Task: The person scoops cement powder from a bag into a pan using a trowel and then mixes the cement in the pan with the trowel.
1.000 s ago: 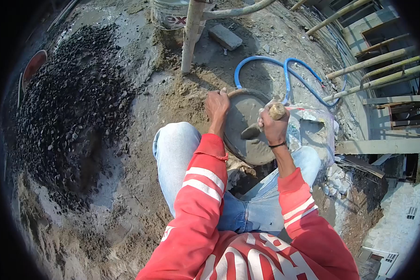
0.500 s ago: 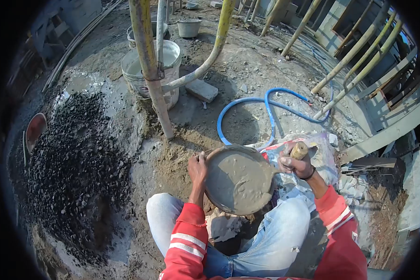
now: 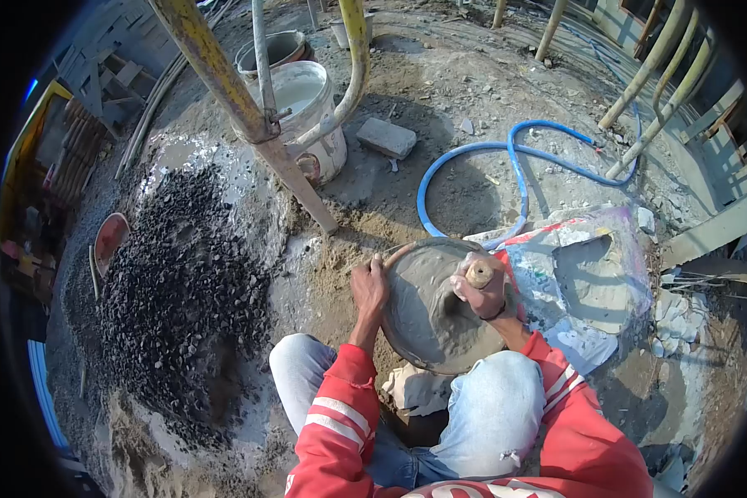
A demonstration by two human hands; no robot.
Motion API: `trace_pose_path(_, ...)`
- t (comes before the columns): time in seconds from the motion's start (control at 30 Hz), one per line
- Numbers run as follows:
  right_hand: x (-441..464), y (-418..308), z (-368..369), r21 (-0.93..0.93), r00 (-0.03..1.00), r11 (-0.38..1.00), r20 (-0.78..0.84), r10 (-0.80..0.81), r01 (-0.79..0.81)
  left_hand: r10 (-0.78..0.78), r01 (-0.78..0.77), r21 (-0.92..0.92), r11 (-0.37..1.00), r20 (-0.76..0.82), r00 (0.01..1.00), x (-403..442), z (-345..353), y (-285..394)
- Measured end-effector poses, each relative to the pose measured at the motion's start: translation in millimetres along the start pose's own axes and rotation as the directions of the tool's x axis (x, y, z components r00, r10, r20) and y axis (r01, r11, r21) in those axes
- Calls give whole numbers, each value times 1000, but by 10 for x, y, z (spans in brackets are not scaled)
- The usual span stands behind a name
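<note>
A round, shallow pan (image 3: 427, 366) of wet grey mortar (image 3: 415, 290) rests in front of my crossed legs. My left hand (image 3: 368, 292) grips its left rim, thumb on top and fingers wrapped around the edge. Over the right part of the pan, my right hand (image 3: 491, 300) is closed around the wooden handle (image 3: 479, 272) of what looks like a trowel. The handle's end points up toward me, while the blade is hidden under the hand and in the mortar. Beneath the pan shows a pale, broken lump (image 3: 415, 392).
Dark gravel (image 3: 174, 307) is heaped on the left beside a reddish dish (image 3: 111, 241). A yellow pole (image 3: 207, 70) stands before a white bucket (image 3: 334, 137) and a concrete block (image 3: 386, 138). A blue hose (image 3: 519, 178) curls behind a mortar-smeared plastic sheet (image 3: 544, 286).
My right hand has moved left with the trowel, from beside the pan to over the mortar, which is now furrowed there. My left hand stays on the rim. The view has shifted.
</note>
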State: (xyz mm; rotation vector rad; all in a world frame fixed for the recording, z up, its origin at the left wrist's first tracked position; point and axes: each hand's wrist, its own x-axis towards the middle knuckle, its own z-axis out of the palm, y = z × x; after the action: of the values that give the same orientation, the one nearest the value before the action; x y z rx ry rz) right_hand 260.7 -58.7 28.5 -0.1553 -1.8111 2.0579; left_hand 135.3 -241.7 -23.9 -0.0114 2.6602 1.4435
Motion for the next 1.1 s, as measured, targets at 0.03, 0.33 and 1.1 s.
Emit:
trace_pose_path(0.03, 52, -74, 49, 114, 999, 993, -39, -9, 13, -56, 54, 42, 998, 51, 997, 10, -26, 16)
trace_pose_path(0.33, 38, -287, -128, 320, 970, 920, 8, -242, 227, -118, 119, -25, 993, 43, 992, 39, -46, -41)
trace_pose_path(1.1, -136, -1276, -326, 152, 974, 987, 228, 19, -55, -170, 181, -108, 978, 108, 980, 63, -48, -32)
